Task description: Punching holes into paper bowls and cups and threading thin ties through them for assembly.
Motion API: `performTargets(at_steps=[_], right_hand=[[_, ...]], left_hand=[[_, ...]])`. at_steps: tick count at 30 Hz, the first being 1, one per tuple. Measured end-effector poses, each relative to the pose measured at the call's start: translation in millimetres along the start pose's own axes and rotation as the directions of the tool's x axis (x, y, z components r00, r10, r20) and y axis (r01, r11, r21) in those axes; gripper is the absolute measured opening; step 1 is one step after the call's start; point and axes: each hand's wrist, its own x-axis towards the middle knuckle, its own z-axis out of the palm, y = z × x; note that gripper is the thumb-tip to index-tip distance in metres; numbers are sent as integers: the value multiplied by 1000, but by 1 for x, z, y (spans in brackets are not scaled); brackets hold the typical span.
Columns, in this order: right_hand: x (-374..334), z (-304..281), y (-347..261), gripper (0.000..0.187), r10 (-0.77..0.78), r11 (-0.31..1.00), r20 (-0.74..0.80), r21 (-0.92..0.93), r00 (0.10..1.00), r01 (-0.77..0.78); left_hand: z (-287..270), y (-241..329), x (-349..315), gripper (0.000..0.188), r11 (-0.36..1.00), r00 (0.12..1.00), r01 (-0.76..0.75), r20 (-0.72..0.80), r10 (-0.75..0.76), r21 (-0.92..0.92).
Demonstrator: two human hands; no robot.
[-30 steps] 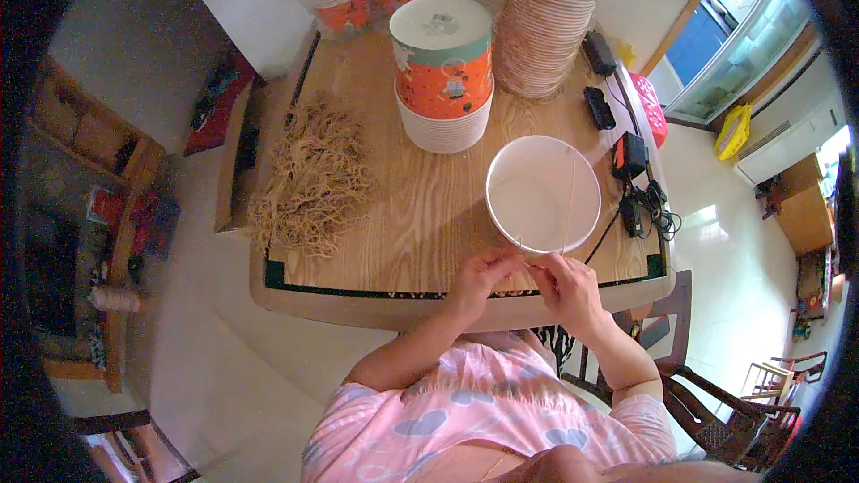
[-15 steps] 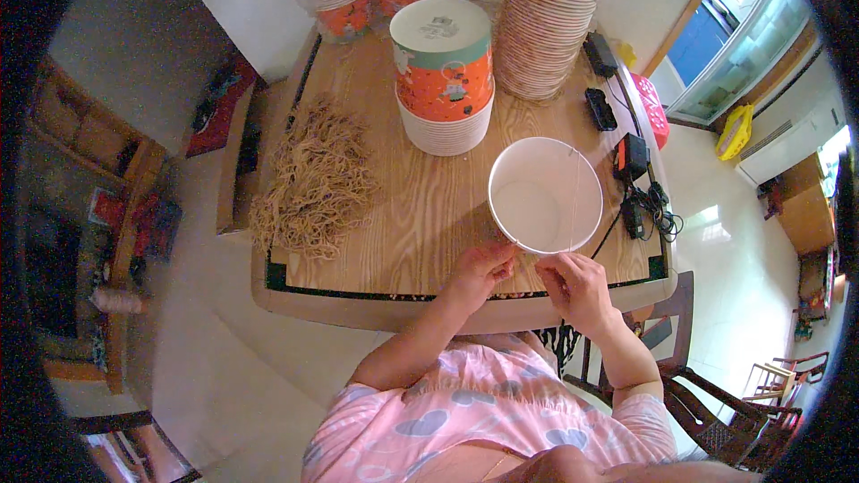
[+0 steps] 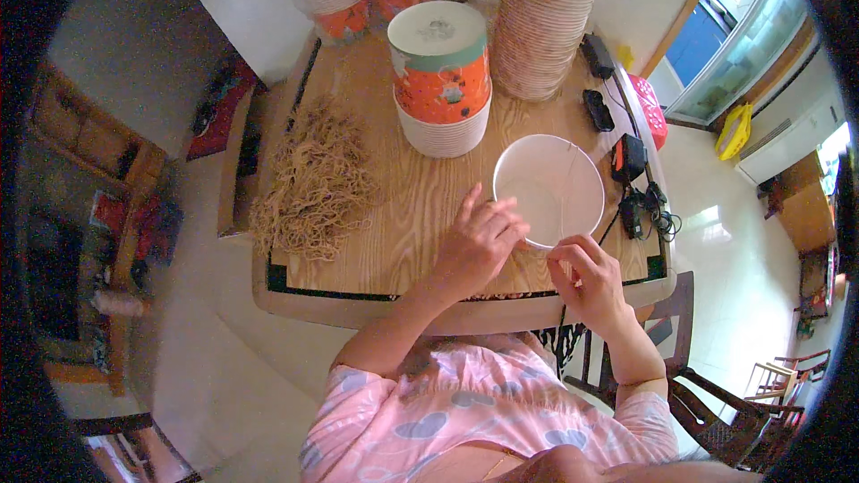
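A white paper bucket [image 3: 537, 181] stands mouth up near the table's front right. From its far rim a thin string [image 3: 563, 201] runs across the mouth to the near rim. There my right hand [image 3: 588, 281] is closed, thumb and forefinger pinched together on the string's end. Left of the bucket my left hand [image 3: 483, 240] is raised with its fingers apart, slightly blurred, holding nothing that I can see. The fingertips lie close to the rim; whether they touch it I cannot tell.
Behind stands a short stack of upside-down orange and green buckets [image 3: 441, 80]. Tall nested stacks [image 3: 546, 27] rise at the back. A heap of tan strings [image 3: 318, 183] lies left. A black and orange device [image 3: 629, 157] and coiled cable [image 3: 660, 215] lie along the right edge.
My left hand has lifted off the near rim and moved up and left, its fingers spreading. The bucket has shifted slightly; my right hand stays at its near rim.
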Motion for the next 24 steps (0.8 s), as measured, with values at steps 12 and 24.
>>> performTargets(at_steps=[12, 24], right_hand=[[-9, 19, 14, 11, -11, 983, 202, -176, 979, 48], [-2, 53, 23, 10, 76, 997, -71, 27, 995, -74]], left_hand=[[0, -5, 9, 10, 997, 999, 21, 35, -18, -69], [8, 6, -16, 22, 872, 893, 259, -242, -380, -415]])
